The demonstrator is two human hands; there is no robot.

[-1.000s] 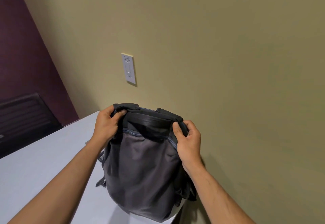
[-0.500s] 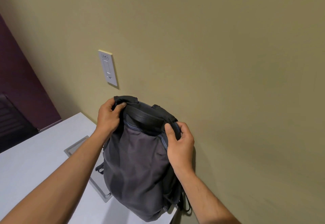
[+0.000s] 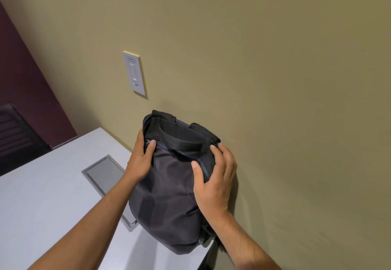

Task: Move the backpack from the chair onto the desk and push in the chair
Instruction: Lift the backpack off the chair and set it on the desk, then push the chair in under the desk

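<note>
Backpack (image 3: 169,195): I see it standing on the surface (image 3: 42,206), between my fingers
Left hand (image 3: 140,159): fingers loosely cupping its side
Right hand (image 3: 215,180): fingers spread, resting flat, gripping nothing
Left to do: chair, out of sight, I judge not pushed in yet

Two bare forearms, no sleeves, left hand (image 3: 140,159) and right hand (image 3: 215,182) ungloved, no rings or watch

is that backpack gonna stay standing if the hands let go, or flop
The backpack looks soft: its fabric creases, so it would probably sag. It stands at the desk edge beside the wall, which may prop it.
</note>
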